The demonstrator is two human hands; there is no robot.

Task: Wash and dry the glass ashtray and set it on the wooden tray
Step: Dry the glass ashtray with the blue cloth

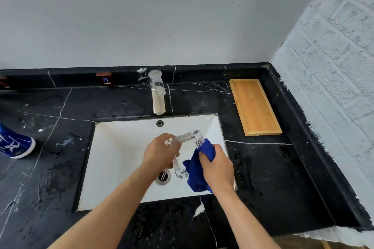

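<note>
One glass ashtray (189, 137) over white sink (121, 147), gripped by left hand (159, 150); right hand (217, 168) clutching one blue cloth (197, 176) against it. One wooden tray (255, 107) bare on desk (273, 178), right of one faucet (157, 92).

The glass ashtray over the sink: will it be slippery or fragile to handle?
The glass ashtray is clear, thick glass, so probably rigid and breakable if dropped into the sink. The wet-looking counter suggests it may be slippery; the left hand grips it.
</note>
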